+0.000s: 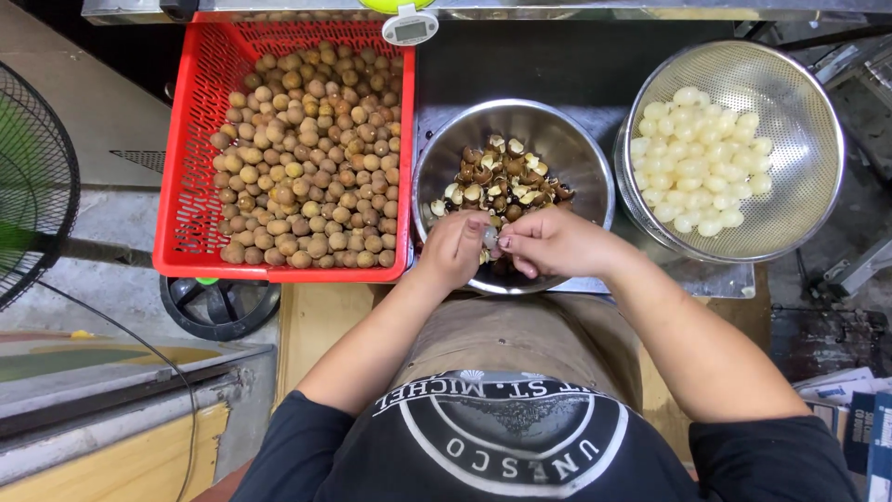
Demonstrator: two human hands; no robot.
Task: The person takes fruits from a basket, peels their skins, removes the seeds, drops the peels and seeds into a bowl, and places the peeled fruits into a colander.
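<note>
My left hand (455, 249) and my right hand (550, 242) meet over the near rim of a steel bowl (557, 139) that holds brown shells and dark seeds (500, 181). Both hands pinch one small pale fruit (489, 238) between the fingertips, a piece of its shell still on it. A red plastic basket (190, 186), left of the bowl, is full of brown round unpeeled fruit (311, 158). To the right stands a steel colander (799, 112) holding white peeled fruit (699, 158).
A small white digital timer (410, 28) hangs on the basket's far rim. A black fan guard (32, 181) stands at the far left, with a black stool base (218, 302) under the basket. Cardboard packs (850, 409) lie at the lower right.
</note>
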